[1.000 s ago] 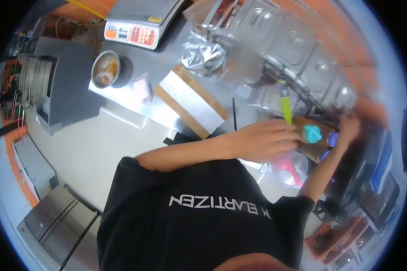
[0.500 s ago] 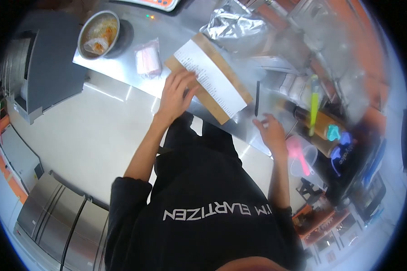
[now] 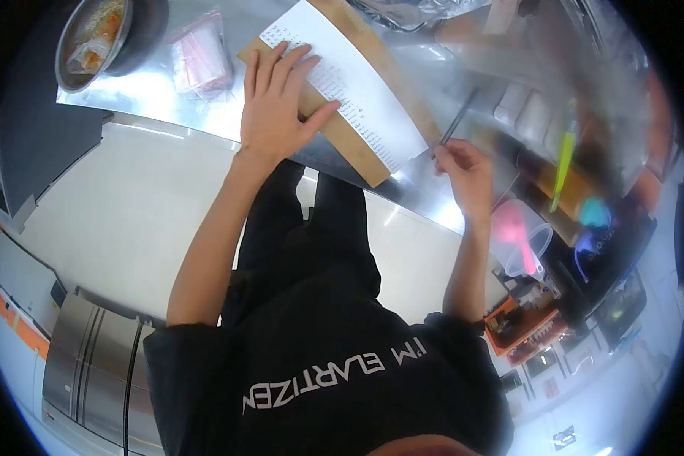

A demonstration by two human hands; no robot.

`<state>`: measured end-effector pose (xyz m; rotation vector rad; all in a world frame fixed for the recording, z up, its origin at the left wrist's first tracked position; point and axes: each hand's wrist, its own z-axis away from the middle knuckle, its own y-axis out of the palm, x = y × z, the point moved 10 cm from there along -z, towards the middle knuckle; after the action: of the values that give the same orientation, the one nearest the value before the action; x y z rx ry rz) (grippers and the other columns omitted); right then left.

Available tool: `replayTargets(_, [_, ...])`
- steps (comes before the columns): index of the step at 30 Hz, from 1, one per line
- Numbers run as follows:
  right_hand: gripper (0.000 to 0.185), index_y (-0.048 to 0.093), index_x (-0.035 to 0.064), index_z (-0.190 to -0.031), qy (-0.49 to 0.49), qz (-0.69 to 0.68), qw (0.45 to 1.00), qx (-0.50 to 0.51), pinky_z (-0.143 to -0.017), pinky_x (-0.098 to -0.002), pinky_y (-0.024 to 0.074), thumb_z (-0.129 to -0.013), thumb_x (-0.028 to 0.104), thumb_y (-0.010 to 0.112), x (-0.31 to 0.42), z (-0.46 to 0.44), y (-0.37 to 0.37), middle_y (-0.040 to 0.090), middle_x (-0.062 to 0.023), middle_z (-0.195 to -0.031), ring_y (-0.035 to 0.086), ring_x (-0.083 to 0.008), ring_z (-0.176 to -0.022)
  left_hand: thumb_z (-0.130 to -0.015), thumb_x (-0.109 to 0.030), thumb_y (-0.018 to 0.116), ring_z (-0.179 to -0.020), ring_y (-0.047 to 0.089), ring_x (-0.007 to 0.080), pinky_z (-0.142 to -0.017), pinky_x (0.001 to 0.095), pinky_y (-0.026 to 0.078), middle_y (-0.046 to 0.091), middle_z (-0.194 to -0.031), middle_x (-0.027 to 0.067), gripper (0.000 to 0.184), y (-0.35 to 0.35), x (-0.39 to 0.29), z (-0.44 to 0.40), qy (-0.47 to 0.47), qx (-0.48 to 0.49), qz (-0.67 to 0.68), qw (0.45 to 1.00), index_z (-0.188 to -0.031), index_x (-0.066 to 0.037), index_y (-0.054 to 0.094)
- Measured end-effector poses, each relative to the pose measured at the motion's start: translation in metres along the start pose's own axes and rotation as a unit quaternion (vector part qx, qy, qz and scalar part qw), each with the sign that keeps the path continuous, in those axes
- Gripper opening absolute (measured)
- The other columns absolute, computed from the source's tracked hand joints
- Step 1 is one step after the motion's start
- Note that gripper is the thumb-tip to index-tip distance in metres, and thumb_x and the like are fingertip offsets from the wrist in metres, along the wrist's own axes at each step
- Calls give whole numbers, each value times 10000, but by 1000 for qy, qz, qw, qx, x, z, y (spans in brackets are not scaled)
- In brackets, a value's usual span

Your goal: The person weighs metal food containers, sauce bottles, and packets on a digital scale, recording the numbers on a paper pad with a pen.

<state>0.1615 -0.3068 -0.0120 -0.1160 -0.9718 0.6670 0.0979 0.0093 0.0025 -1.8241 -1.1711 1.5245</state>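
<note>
A white printed sheet with rows of small text lies on a brown board or folded card on the steel table. My left hand rests on them with its fingers spread, the fingertips touching the upper part of the sheet and the thumb at its near edge. To the right of the sheet, my right hand pinches the near end of a thin dark pen. The pen slants up and away from the fingers.
A metal bowl of food and a clear packet stand on the steel table at left. Foil is at the back. At right are a clear cup with a pink spoon and a yellow-green utensil.
My right hand has taken hold of the pen, which lay on the table, and tilted it. The fingers of my left hand have spread flat on the sheet. The view has shifted right.
</note>
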Motion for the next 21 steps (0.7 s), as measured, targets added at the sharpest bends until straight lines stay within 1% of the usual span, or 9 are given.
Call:
replayTargets(3, [148, 704, -20, -1008, -113, -184, 976, 23, -808, -310, 581, -863, -49, 702, 40, 13, 37, 734, -122, -979, 706, -174, -879, -838, -464, 771, -1424, 401, 343, -1229, 587, 182, 539, -1429, 86, 640, 3, 1, 1, 0, 1, -16, 1000, -1319, -84, 585])
replayTargets(6, [184, 679, -12, -979, -207, -200, 956, 49, -884, -323, 583, -825, -108, 710, 49, 1, 72, 702, -121, -1039, 699, -191, -930, -830, -456, 777, -1423, 400, 337, -1230, 591, 178, 545, -1423, 77, 637, 1, -1, 1, 3, -2, -23, 1000, -1319, -93, 588])
replayTargets(9, [189, 659, -4, -946, -264, -157, 949, 68, -921, -320, 578, -816, -135, 700, 62, -11, 99, 673, -99, -1030, 691, -197, -966, -821, -462, 781, -1415, 408, 331, -1229, 589, 179, 549, -1420, 73, 644, 0, -1, 0, 1, -11, -13, 1000, -1318, -100, 591])
replayTargets(10, [207, 662, 14, -932, -284, -123, 949, 56, -862, -308, 588, -785, -123, 713, 67, -14, 104, 670, -87, -981, 694, -195, -934, -817, -462, 783, -1413, 411, 329, -1229, 587, 181, 549, -1420, 71, 646, -1, -1, 1, -1, -15, -8, 1000, -1318, -102, 591])
replayTargets(13, [212, 641, 18, -886, -403, 23, 914, 26, -782, -300, 588, -740, -108, 729, 89, -7, 108, 673, -90, -949, 692, -190, -880, -807, -463, 789, -1407, 418, 324, -1228, 580, 186, 549, -1420, 67, 655, -1, 0, 1, -3, -22, -1, 1000, -1319, -107, 590])
replayTargets(14, [214, 634, 22, -875, -417, 30, 908, 18, -756, -298, 586, -729, -101, 733, 89, -7, 108, 675, -88, -936, 691, -190, -860, -805, -463, 791, -1406, 419, 324, -1228, 578, 188, 549, -1420, 66, 658, -2, 0, 1, -3, -21, -3, 1000, -1321, -108, 589])
replayTargets(16, [219, 621, 29, -851, -444, 46, 895, 0, -705, -295, 580, -708, -87, 741, 87, -5, 107, 678, -85, -911, 688, -189, -820, -800, -460, 795, -1404, 421, 322, -1228, 573, 191, 548, -1420, 64, 664, -2, 0, 0, -6, -17, -6, 1000, -1323, -107, 586])
replayTargets(21, [223, 613, 38, -842, -428, 47, 902, -25, -675, -285, 575, -706, -69, 754, 79, -8, 106, 691, -82, -904, 693, -189, -790, -784, -462, 805, -1411, 410, 319, -1228, 573, 189, 547, -1419, 63, 687, 0, 4, 2, -16, -25, -1, 1000, -1325, -103, 581])
